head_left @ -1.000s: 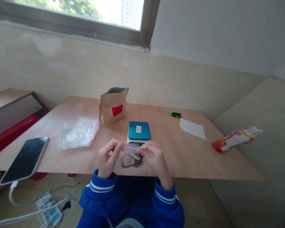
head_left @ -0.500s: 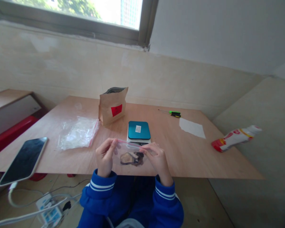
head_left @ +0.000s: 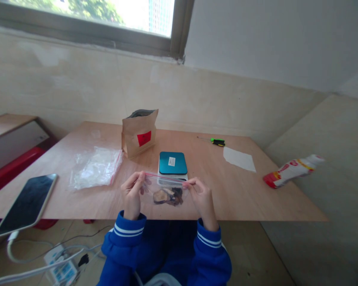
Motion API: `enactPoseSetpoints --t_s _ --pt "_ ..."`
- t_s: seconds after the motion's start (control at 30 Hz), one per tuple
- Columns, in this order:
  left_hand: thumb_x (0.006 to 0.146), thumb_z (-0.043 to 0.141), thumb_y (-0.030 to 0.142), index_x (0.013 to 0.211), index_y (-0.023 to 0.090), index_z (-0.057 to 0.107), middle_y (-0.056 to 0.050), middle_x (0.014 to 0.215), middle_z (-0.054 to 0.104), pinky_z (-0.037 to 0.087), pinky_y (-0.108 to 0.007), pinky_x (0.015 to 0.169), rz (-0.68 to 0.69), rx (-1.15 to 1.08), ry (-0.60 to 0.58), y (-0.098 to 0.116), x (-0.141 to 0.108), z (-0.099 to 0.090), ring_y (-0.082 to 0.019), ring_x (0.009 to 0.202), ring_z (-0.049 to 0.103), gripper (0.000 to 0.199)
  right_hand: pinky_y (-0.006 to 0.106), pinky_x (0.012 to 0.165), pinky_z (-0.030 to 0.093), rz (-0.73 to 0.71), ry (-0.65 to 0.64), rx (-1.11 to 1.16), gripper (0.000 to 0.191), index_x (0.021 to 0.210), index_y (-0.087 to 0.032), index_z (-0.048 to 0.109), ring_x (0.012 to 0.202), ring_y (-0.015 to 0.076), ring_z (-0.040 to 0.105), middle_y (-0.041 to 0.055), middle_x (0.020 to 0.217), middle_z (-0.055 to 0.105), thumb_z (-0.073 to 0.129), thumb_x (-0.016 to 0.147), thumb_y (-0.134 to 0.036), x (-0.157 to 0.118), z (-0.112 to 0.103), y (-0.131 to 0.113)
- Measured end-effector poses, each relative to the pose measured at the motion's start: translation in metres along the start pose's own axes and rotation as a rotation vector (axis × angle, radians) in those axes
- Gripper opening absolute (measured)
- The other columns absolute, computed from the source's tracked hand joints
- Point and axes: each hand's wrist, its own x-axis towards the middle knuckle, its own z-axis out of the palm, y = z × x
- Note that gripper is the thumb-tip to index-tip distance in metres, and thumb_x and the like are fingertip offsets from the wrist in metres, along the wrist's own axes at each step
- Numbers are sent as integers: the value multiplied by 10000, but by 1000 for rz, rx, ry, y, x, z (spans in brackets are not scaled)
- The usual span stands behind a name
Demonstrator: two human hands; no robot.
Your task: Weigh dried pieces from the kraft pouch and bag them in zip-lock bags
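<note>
The clear zip bag [head_left: 156,184] is held up above the near edge of the counter [head_left: 226,202], stretched between the 2 hands. The left hand [head_left: 131,194] pinches 1 upper corner between thumb and fingers, and the right hand [head_left: 201,198] pinches the other in the same narrow grip. Dark brown pieces [head_left: 168,196], with 1 paler slab among them, lie at the bottom of the bag; whether its seal is closed I cannot tell.

Straight beyond the bag sits a small scale [head_left: 173,163] with a blue top and a white label; the bag overlaps its near end in this view. Behind it to the left stands a brown paper pouch [head_left: 139,137], upright, its mouth open, with a red label on its front. A heap of clear plastic bags [head_left: 95,169] lies just left of the pouch, and a phone [head_left: 26,202] with a white cable [head_left: 13,238] plugged in is at the near left corner.

On the right, well apart from the hands, are a green-handled screwdriver [head_left: 217,140], a black-and-yellow handle [head_left: 218,144] beside it, a sheet of white paper [head_left: 239,159] and a red-and-white bottle [head_left: 292,171] near the right edge.
</note>
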Motion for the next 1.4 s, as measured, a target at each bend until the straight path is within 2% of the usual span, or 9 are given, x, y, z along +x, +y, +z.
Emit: enactPoseSetpoints --t_s 0.17,0.27,0.4,0.5,0.67,0.87,1.07,1.23,1.4 --pt "823 624 393 588 163 582 37 500 483 260 -195 386 -44 -102 72 -1 4 0 -59 427 379 331 344 792 502 121 -34 179 205 913 -216 686 831 203 665 44 835 728 624 857 -403 2 1 0" --pt "789 647 435 603 163 570 50 499 479 238 -182 358 -73 -210 115 0 7 2 -47 400 359 339 347 811 520 200 -80 346 416 1175 -215 571 884 201 676 71 944 731 604 853 -477 3 10 6" --pt "688 732 461 635 168 560 62 521 512 342 -163 420 -113 -324 173 1 8 7 -48 437 434 344 340 796 550 237 -185 468 688 1309 -241 447 953 198 664 116 1154 667 698 742 -537 0 32 19" --pt "634 767 481 650 172 540 68 537 526 388 -165 459 -151 -388 194 0 9 10 -52 461 470 383 383 900 532 298 -260 512 739 1322 -252 446 1055 208 645 100 1193 655 768 690 -459 -3 45 20" --pt "691 707 547 683 166 543 59 554 536 414 -177 477 -282 -443 130 -2 11 9 -62 475 499 415 423 994 496 402 -337 707 505 1138 -240 609 1105 229 637 54 1188 678 781 684 -382 -1 52 6" --pt "779 637 496 969 150 662 -71 949 711 501 -247 643 -287 -402 -122 -10 15 1 -152 774 655 396 414 1006 492 437 -135 751 370 999 -222 663 1048 223 666 37 1066 727 790 676 -349 7 39 -2" --pt "843 579 471 1309 216 521 -134 1312 588 509 -337 833 -277 -123 -349 -12 16 -13 -213 1003 662 534 333 773 589 523 256 669 471 1019 -215 588 924 205 694 37 1017 728 816 628 -345 7 10 28" --pt "837 576 484 1246 222 577 -147 1352 556 511 -380 848 -236 -21 -364 -3 22 -32 -245 1021 658 486 222 584 562 538 527 633 526 942 -231 540 780 150 689 -2 955 706 854 545 -371 13 -24 72" --pt "833 581 478 1229 228 567 -130 1364 540 508 -372 850 -192 66 -255 -4 30 -54 -231 1034 642 468 376 678 580 578 542 332 635 904 -187 558 816 236 684 86 953 702 836 447 -529 36 -43 107"
